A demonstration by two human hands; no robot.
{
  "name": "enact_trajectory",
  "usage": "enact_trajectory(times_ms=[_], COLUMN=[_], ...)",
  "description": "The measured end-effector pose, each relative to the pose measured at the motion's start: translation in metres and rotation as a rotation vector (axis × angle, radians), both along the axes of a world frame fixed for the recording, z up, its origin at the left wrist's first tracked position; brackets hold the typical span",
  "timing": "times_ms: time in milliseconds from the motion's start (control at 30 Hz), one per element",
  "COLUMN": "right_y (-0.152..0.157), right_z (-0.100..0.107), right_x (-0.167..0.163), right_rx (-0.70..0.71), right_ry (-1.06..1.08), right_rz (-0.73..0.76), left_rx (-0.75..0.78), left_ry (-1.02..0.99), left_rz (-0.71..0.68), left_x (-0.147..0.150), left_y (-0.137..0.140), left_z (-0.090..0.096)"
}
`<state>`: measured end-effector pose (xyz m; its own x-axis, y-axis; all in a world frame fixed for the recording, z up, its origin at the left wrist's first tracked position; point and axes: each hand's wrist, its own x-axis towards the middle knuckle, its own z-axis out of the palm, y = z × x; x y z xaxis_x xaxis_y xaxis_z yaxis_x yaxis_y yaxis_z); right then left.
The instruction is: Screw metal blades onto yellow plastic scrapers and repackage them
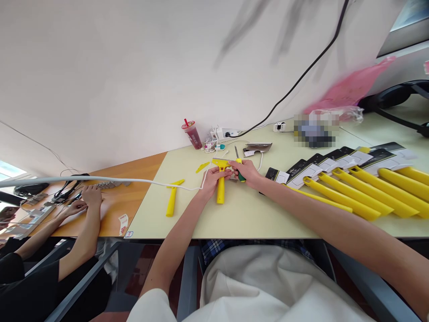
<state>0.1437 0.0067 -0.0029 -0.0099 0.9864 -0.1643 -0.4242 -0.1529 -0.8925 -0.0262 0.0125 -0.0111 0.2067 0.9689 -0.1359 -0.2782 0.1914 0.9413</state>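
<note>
My left hand (211, 180) is closed around the neck of a yellow scraper (220, 193), whose T-shaped head with a metal blade edge points away from me. My right hand (247, 171) grips a screwdriver (239, 161) with a green and yellow handle, its shaft pointing toward the wall. The right fingertips also meet the right end of the scraper head. To the left, a second yellow scraper (171, 202) lies on the table. Between the two, farther back, rests a flat yellow piece (202, 167), perhaps a blade cover.
Several yellow-handled scrapers on black cards (346, 193) overlap at the right. A red drink cup (193, 135) and a power strip (231, 133) stand by the wall. A white cable (150, 181) crosses the view at left. A co-worker's hands (87, 199) work at the wooden desk.
</note>
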Motion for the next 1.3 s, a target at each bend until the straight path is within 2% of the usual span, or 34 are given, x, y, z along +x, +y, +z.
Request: enact_trajectory(times_ms=[100, 233, 467, 633, 800, 933, 1067, 1200, 1300], right_y=[-0.001, -0.002, -0.004, 0.013, 0.039, 0.054, 0.058, 0.054, 0.049], right_z=[0.000, 0.003, 0.023, 0.047, 0.090, 0.127, 0.148, 0.148, 0.140], right_x=[-0.001, -0.001, 0.002, 0.012, 0.011, -0.013, -0.052, -0.098, -0.124], right_rx=[-0.001, 0.012, 0.136, 0.201, 0.299, 0.420, 0.512, 0.555, 0.587], right_ry=[-0.025, -0.073, -0.307, -0.600, -0.899, -1.099, -1.307, -1.504, -1.584], right_rz=[-0.006, -0.010, -0.055, -0.024, 0.134, 0.246, 0.346, 0.426, 0.425], left_rx=[0.025, -0.014, -0.097, -0.128, -0.093, 0.006, 0.147, 0.202, 0.168], left_ry=[0.027, 0.038, -0.142, -0.287, -0.406, -0.508, -0.513, -0.436, -0.614], left_rz=[0.006, -0.020, -0.127, -0.082, 0.000, 0.109, 0.286, 0.473, 0.540], left_x=[-0.001, -0.002, 0.003, 0.015, 0.034, 0.045, 0.047, 0.047, 0.048], left_y=[-0.001, -0.001, -0.005, -0.009, -0.015, -0.016, -0.014, -0.013, -0.014], left_z=[-0.001, 0.003, 0.017, 0.022, 0.030, 0.037, 0.035, 0.026, 0.024])
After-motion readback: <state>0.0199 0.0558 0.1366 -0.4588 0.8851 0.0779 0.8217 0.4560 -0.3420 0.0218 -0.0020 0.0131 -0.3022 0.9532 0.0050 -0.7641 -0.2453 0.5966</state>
